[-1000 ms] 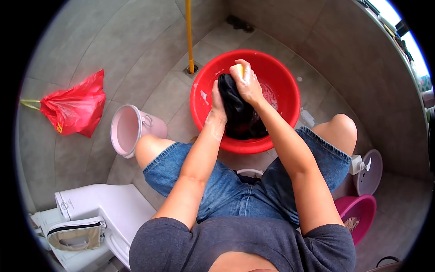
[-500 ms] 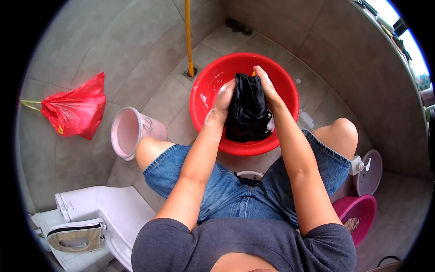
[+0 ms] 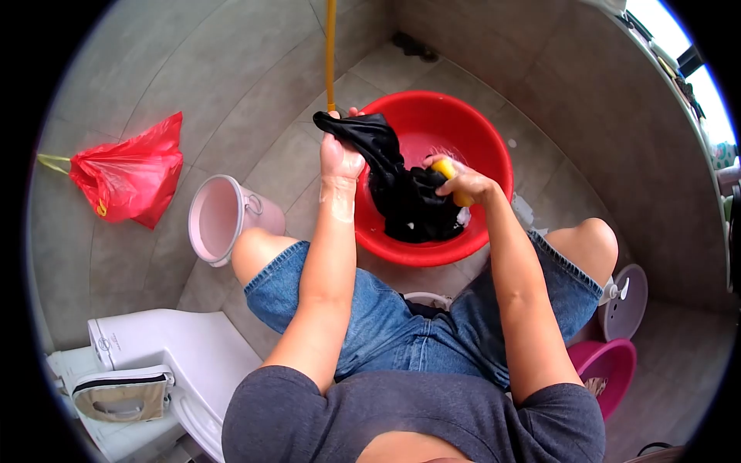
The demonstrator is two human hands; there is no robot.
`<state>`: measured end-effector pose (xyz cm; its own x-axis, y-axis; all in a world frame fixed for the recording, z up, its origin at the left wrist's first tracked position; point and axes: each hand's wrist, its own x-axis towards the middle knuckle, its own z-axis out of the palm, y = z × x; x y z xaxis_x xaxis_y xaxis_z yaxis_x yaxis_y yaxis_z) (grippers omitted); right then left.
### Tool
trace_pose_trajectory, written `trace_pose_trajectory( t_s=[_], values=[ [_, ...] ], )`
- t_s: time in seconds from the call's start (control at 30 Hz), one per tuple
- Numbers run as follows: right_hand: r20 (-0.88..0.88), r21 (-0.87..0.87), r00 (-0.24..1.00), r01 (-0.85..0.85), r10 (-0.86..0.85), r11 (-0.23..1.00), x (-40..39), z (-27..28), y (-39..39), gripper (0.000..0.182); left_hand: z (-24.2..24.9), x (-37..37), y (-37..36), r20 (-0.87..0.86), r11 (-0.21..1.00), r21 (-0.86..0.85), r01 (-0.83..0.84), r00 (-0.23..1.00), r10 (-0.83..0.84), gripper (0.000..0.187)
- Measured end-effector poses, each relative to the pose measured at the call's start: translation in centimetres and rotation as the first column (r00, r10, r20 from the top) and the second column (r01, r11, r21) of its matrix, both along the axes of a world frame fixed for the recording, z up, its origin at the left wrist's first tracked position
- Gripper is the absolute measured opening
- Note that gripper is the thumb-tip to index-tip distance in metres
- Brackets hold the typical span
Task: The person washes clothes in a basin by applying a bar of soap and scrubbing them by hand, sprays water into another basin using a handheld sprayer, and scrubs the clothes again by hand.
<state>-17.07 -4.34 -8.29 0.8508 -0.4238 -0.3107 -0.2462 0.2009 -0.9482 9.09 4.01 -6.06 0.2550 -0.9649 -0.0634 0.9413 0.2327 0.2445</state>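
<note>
A wet black garment (image 3: 417, 197) is bunched in the red basin (image 3: 486, 224), with a few white suds on it. One end of it stretches up over the basin's left rim, where my left hand (image 3: 342, 158) grips it, soapy to the wrist. My right hand (image 3: 469, 184) is closed round a yellow bar-shaped thing (image 3: 444, 167), held at the right side of the garment. Fingers cover most of this yellow thing, so its exact kind does not show.
A pink bucket (image 3: 216, 228) stands at the left, below a red plastic bag (image 3: 131, 174). A yellow hose (image 3: 330, 54) hangs behind the basin. The white toilet (image 3: 166, 339) is at lower left. A magenta basin (image 3: 617, 370) and a pump bottle (image 3: 612, 292) are at right.
Before, both hands held the garment upright between them. My left hand has moved left, drawing one end out; my right hand has come down and nearer with the yellow thing, now more visible.
</note>
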Motion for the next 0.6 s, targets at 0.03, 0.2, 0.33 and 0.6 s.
trace_pose_trajectory(
  t_s=[0.03, 0.2, 0.33, 0.6],
  values=[
    [-0.228, -0.164, 0.967, -0.157, 0.118, 0.974, 0.1, -0.5, -0.2, 0.063, 2.0, -1.2, 0.1, -0.056, 1.0, -0.015, -0.006, 0.998, 0.005, 0.036],
    [-0.353, -0.067, 0.923, 0.14, -0.154, 0.988, 1.6, -3.3, 0.1, 0.071, 4.2, -5.1, -0.2, -0.151, 0.983, -0.157, 0.098, 0.981, -0.122, 0.035],
    [0.024, 0.126, 0.937, 0.342, -0.348, 0.931, 4.9, -1.4, 3.2, 0.037, 5.8, -9.9, 0.3, -0.098, 0.982, -0.163, 0.098, 0.989, -0.115, 0.027],
    [0.126, -0.086, 0.914, 0.396, -0.385, 0.914, 7.3, 3.8, 3.0, 0.024, -0.7, -6.1, -0.1, 0.312, 0.973, 0.216, -0.085, 0.95, 0.013, 0.05]
  ],
)
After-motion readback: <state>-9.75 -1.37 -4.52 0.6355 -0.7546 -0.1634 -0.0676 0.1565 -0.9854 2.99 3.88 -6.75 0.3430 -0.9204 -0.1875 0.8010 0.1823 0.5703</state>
